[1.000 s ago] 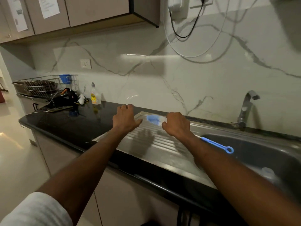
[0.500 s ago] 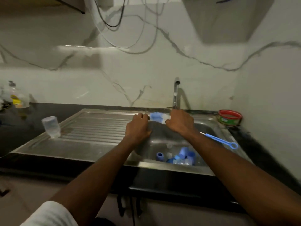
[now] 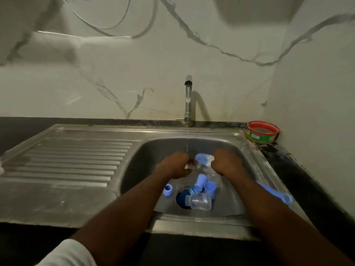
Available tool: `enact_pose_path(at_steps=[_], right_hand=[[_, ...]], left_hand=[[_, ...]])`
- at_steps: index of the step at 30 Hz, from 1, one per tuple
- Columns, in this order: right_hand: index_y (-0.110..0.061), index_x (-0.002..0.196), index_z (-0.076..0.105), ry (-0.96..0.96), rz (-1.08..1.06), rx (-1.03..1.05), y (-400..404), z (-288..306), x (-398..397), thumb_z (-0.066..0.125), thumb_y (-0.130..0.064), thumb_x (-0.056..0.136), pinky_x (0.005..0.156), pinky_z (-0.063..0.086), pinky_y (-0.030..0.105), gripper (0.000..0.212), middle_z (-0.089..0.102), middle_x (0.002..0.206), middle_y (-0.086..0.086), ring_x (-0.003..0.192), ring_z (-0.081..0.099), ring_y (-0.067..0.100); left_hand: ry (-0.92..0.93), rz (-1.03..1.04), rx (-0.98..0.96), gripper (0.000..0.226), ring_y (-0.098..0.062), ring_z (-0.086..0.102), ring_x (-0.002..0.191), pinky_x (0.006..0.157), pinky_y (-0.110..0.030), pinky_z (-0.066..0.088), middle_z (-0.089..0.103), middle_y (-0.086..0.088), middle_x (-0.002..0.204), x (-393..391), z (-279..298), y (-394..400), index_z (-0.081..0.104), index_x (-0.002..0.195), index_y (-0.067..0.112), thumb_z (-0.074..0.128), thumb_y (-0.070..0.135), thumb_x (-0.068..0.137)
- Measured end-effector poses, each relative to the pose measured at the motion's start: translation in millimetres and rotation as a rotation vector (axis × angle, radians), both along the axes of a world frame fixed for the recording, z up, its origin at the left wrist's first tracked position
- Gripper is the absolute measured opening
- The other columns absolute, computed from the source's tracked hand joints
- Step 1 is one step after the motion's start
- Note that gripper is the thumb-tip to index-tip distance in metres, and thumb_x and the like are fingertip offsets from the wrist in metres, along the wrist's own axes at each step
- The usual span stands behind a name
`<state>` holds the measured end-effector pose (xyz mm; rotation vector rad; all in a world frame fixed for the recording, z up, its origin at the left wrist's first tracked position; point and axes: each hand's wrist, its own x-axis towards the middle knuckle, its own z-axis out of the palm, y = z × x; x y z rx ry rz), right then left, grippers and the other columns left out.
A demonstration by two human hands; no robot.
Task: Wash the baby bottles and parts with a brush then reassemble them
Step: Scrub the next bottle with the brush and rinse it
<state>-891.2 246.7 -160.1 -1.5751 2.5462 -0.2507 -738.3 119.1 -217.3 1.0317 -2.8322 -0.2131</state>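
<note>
My right hand is shut on a blue bottle brush; its bristle head points left and its looped handle runs back past my forearm. My left hand is curled just left of the brush head, under a thin stream from the tap. Something pale shows at its fingertips, too blurred to name. Below my hands, in the sink basin, lie a clear baby bottle on its side, two light blue caps, a blue ring and a dark blue part.
A ribbed steel drainboard stretches left of the basin. A red and green tub sits on the black counter at the back right corner. The marble wall stands close behind and to the right.
The view has swung right, from the drainboard to the basin. Both hands have dropped lower over the basin, under the tap. A thin stream of water now runs from the tap.
</note>
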Motion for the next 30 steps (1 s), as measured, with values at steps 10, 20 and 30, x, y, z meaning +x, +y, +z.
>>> enact_pose_path(at_steps=[10, 20, 30], right_hand=[[-0.017, 0.125, 0.064, 0.141, -0.135, -0.098, -14.1, -1.6, -26.6, 0.056, -0.034, 0.099, 0.087, 0.049, 0.037, 0.032, 0.065, 0.125, 0.007, 0.113, 0.063, 0.025], [-0.018, 0.124, 0.063, 0.104, -0.204, -0.100, -10.1, 0.7, -22.8, 0.052, -0.031, 0.102, 0.092, 0.047, 0.036, 0.027, 0.063, 0.127, 0.006, 0.115, 0.062, 0.023], [-0.021, 0.123, 0.063, 0.098, -0.179, -0.141, -1.7, 3.4, -22.5, 0.051, -0.035, 0.102, 0.082, 0.041, 0.029, 0.028, 0.065, 0.126, 0.002, 0.114, 0.063, 0.020]], left_hand=[[0.109, -0.273, -0.056, 0.047, -0.019, 0.059, 0.113, 0.090, -0.040, 0.053, 0.055, 0.002, 0.136, -51.3, -25.1, -8.1, 0.048, 0.137, 0.037, 0.063, 0.042, 0.094], [0.069, -0.190, -0.017, 0.051, -0.016, 0.065, 0.103, 0.090, -0.036, 0.053, 0.065, 0.003, 0.128, -45.4, -16.5, 6.2, 0.053, 0.140, 0.033, 0.063, 0.052, 0.094], [0.063, -0.196, -0.040, 0.025, -0.018, 0.063, 0.104, 0.086, -0.035, 0.052, 0.067, 0.001, 0.119, -47.9, -14.0, 13.6, 0.066, 0.119, 0.027, 0.056, 0.041, 0.101]])
